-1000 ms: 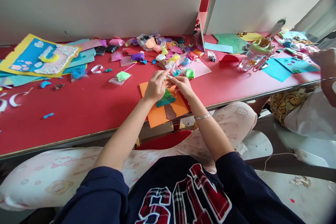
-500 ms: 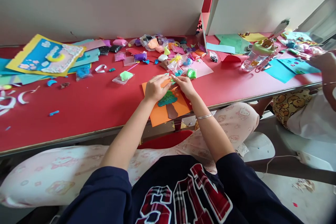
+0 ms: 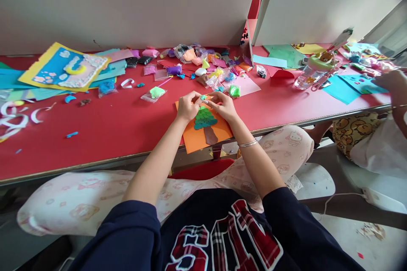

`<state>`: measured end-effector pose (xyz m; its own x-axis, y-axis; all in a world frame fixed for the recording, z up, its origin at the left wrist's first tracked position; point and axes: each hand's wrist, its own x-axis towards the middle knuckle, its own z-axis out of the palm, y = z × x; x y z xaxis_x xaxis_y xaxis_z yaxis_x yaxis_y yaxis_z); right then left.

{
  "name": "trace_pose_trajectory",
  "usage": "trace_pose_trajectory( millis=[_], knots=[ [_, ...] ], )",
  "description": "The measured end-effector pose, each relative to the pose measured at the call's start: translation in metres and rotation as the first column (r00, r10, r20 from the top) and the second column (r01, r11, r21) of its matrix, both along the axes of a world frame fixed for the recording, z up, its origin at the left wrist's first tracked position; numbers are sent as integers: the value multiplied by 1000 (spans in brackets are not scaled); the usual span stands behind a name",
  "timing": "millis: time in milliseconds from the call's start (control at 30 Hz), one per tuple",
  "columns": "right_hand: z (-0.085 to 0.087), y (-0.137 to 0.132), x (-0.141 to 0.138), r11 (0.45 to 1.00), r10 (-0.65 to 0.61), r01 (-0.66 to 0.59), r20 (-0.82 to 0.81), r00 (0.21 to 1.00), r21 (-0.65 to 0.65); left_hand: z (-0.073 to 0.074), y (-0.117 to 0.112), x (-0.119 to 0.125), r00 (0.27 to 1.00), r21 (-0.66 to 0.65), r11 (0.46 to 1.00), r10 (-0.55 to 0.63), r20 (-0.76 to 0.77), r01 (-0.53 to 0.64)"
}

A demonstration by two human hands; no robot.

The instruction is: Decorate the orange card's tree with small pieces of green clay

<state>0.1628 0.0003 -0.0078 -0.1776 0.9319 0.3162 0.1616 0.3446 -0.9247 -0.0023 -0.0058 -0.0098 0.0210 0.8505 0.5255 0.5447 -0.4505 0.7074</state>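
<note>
My left hand (image 3: 188, 106) and my right hand (image 3: 223, 106) meet above the far part of an orange sheet of paper (image 3: 191, 139). Between their fingertips is a small piece of light green modelling clay (image 3: 202, 98), pinched from both sides. Just below the fingers lies a clay tree (image 3: 205, 118) on the paper. Its layered crown shades from light green at the top to teal at the bottom, above a brown trunk (image 3: 210, 135). The fingers partly cover the tip of the crown and the paper's far edge.
Beyond my hands lie several bagged clay lumps, among them bright green clay (image 3: 234, 91) and pale green clay (image 3: 157, 92). A yellow-edged picture (image 3: 65, 67) rests on paper at left. At right stand a clear bottle (image 3: 313, 74) and another person's hand (image 3: 392, 82).
My fingers have curled more tightly around the green clay, and the hands have lifted a little off the picture. More of the tree's upper crown shows. The view has shifted slightly left.
</note>
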Motion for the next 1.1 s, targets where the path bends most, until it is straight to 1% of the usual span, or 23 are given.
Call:
trace_pose_trajectory(
  millis=[100,167,233,300,367,433,533,567,633,667,700,733,767,833,933,1033,1100],
  knots=[
    [-1,0,-1,1000,8,-9,33,999,25,2,-1,0,988,-100,991,-77,137,91],
    [-1,-1,-1,999,37,-37,33,999,23,2,-1,2,974,-120,979,-144,176,166],
    [-1,-1,-1,996,81,-83,51,995,28,1,0,5,962,-123,969,-189,196,215],
    [-1,-1,-1,992,119,-123,87,989,40,-1,1,7,954,-132,962,-206,218,238],
    [-1,0,-1,990,131,-137,100,986,46,-3,2,9,957,-156,962,-188,222,225],
    [-1,1,-1,991,128,-131,78,989,36,-5,3,10,972,-175,971,-127,197,163],
    [0,3,-1,990,139,-139,-1,990,-18,-7,5,8,986,-123,992,46,160,-26],
    [1,3,-1,989,142,-144,-35,989,-40,-8,7,6,979,-88,991,119,165,-105],
    [2,3,0,985,146,-154,-96,985,-80,-8,10,1,947,-21,969,244,210,-245],
    [2,3,0,983,144,-156,-120,982,-93,-8,12,-1,931,-1,959,277,240,-285],
    [3,2,0,982,142,-156,-135,981,-102,-8,13,-3,922,9,956,280,265,-293],
    [3,1,0,982,138,-154,-142,980,-109,-8,15,-4,924,11,963,256,284,-270],
    [4,0,0,982,132,-149,-143,981,-114,-8,15,-5,933,5,976,208,293,-219],
    [5,-3,0,983,121,-137,-128,984,-122,-8,15,-4,953,-22,996,84,292,-81],
    [7,-5,0,984,135,-141,-65,989,-111,-9,12,0,962,-79,993,-65,265,89],
    [7,-6,-1,986,158,-156,21,987,-54,-9,9,3,960,-130,977,-131,247,167],
    [7,-5,0,988,156,-155,61,986,-12,-9,8,3,960,-142,976,-125,252,164]
  ],
)
